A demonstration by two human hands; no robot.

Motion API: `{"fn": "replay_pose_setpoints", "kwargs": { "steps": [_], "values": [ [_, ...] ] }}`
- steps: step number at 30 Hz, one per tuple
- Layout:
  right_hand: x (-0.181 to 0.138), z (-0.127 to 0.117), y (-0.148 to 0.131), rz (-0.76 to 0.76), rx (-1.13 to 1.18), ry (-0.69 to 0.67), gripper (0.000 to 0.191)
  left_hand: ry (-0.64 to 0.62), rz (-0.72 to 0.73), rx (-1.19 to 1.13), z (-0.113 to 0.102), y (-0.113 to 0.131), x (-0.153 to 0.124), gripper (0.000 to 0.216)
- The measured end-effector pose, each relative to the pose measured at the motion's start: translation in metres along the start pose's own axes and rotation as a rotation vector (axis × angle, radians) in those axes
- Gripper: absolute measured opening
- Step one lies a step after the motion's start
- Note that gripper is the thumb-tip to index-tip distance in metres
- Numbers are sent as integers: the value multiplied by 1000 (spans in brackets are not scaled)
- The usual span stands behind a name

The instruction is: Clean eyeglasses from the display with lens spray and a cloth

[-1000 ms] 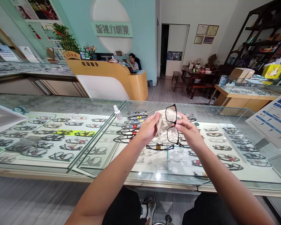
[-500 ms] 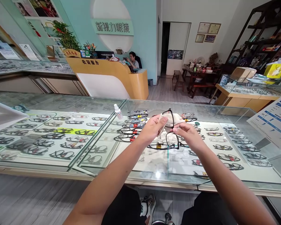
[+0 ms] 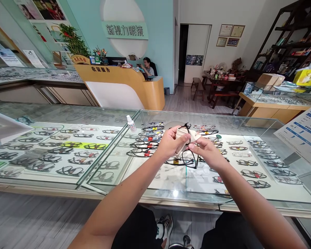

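Black-framed eyeglasses [image 3: 190,159] are held up over the glass display case [image 3: 160,183], one lens hanging below my fingers. Around the upper lens is a cream cleaning cloth [image 3: 181,135], which hides most of that lens. My left hand [image 3: 171,141] is closed on the cloth, its thumb pressed over the lens. With fingers pinched at the middle of the frame, my right hand [image 3: 203,150] grips the eyeglasses beside the cloth's edge. A small white bottle [image 3: 131,123] stands on the glass to the left of my hands.
Rows of eyeglasses [image 3: 72,160] lie inside the cases under the glass. A printed sign [image 3: 303,135] stands at the right and a white card holder [image 3: 7,128] at the left. Behind, a person [image 3: 147,67] sits at a wooden counter [image 3: 155,91].
My left hand has closed further round the upper lens with the cloth. The eyeglasses have turned slightly, and the lower lens now faces me more.
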State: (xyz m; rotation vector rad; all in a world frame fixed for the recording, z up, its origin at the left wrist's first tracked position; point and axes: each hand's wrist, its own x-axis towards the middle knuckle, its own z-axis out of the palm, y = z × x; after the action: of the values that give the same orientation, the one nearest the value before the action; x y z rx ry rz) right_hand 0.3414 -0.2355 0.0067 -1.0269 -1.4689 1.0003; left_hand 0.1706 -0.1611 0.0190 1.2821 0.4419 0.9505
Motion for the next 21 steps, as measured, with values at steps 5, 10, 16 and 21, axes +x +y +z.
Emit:
{"fn": "replay_pose_setpoints", "kwargs": {
  "steps": [5, 10, 16, 21],
  "values": [
    [0, 5, 1, -58, -47, -25, 23, 125, 38, 26, -1, -2, 2, 57],
    [7, -12, -3, 40, 313, 224, 12, 188, 55, -43, -13, 2, 10, 59],
    [10, -22, -11, 116, 689, 188, 27, 45, -42, -54, -13, -2, 5, 55],
    [9, -16, -13, 134, 679, 153, 41, -105, -37, -25, -9, -4, 0, 55]
  ]
}}
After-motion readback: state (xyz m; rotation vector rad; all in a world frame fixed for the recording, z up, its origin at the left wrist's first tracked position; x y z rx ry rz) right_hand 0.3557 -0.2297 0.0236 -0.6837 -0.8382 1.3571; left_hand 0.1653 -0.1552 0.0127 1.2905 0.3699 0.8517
